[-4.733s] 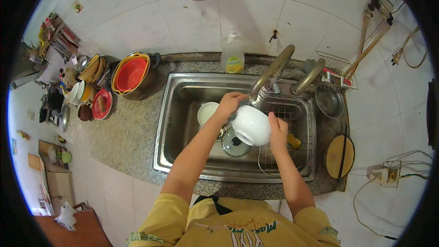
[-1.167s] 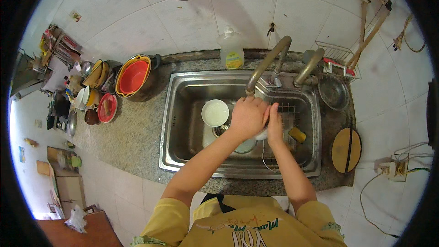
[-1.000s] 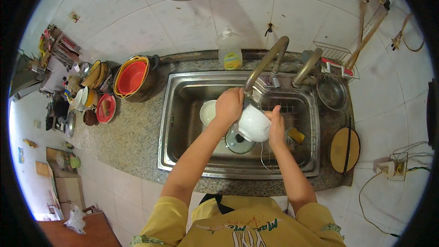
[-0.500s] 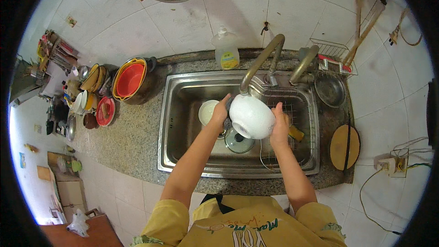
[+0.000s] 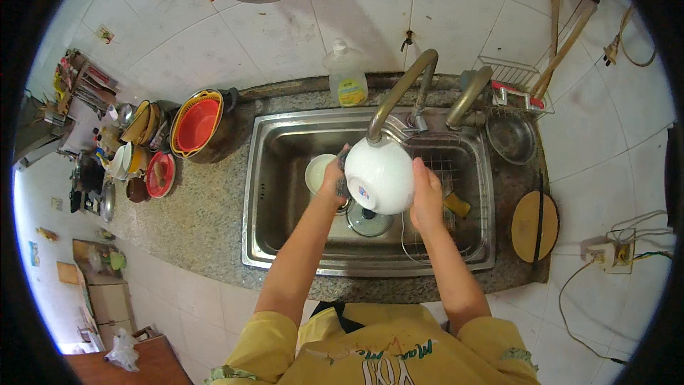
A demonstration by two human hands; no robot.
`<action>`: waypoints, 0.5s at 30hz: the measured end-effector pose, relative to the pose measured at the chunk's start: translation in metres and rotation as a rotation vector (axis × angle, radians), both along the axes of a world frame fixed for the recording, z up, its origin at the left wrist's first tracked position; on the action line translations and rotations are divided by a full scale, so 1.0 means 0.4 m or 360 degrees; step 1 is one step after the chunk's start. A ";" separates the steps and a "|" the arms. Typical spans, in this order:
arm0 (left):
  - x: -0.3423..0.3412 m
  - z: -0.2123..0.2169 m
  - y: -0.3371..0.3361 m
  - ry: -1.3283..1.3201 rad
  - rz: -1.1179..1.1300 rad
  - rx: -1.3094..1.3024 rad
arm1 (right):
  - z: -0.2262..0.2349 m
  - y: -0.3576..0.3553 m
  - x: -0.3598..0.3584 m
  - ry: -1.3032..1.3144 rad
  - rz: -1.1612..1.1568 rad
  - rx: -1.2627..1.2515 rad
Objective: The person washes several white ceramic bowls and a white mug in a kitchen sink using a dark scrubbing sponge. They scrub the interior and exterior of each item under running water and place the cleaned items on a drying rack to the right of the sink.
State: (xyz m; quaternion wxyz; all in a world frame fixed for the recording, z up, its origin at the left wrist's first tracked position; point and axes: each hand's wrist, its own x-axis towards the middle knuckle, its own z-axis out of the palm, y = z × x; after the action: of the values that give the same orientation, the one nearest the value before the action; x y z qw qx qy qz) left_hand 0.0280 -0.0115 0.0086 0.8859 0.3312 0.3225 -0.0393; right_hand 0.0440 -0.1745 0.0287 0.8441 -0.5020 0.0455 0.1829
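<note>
A white bowl [image 5: 381, 177] is tilted over the sink [image 5: 279, 224], right under the faucet's mouth [image 5: 375, 135], its underside partly turned toward me. My right hand [image 5: 427, 196] is closed on the bowl's right side. At its left side, my left hand [image 5: 335, 180] presses a dark grey scouring pad [image 5: 343, 171] against it; the bowl and hand hide part of the pad. Below the bowl, a glass pot lid [image 5: 370, 224] with a black knob lies in the basin. Beside my left hand sits a smaller pale bowl [image 5: 313, 171].
A wire rack [image 5: 436, 232] with a yellow sponge [image 5: 457, 205] occupies the sink's right part. Behind stands a clear soap bottle [image 5: 347, 75]. Red and yellow baskets [image 5: 197, 125] are at left, a metal bowl [image 5: 511, 137] and round wooden board [image 5: 531, 227] at right.
The white bowl has turned and shifted slightly left, so more of its base faces me. Both hands have shifted left with it, and the view has moved slightly.
</note>
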 end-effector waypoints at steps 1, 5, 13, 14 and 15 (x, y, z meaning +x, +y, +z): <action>0.017 0.043 0.004 0.0025 -0.0038 0.0160 | -0.001 0.004 0.004 0.0037 -0.0048 0.0034; 0.061 0.066 0.034 -0.0359 -0.0428 0.1487 | 0.019 0.017 0.028 0.0041 0.0002 0.0005; 0.065 0.084 -0.125 -0.0233 -0.0709 0.3067 | -0.084 0.031 0.044 0.0409 -0.0012 0.0258; 0.050 0.074 -0.134 -0.0276 -0.0643 0.3109 | -0.096 0.025 0.045 0.0471 0.0001 0.0388; 0.034 0.061 -0.143 -0.0321 -0.0577 0.3146 | -0.098 0.022 0.040 0.0559 -0.0036 0.0392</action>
State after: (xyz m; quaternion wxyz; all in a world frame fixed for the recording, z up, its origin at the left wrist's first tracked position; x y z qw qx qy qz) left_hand 0.0416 -0.0686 0.0328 0.2181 0.9627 0.0788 0.1396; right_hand 0.0602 -0.1655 -0.0106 0.8802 -0.3550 0.1748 0.2622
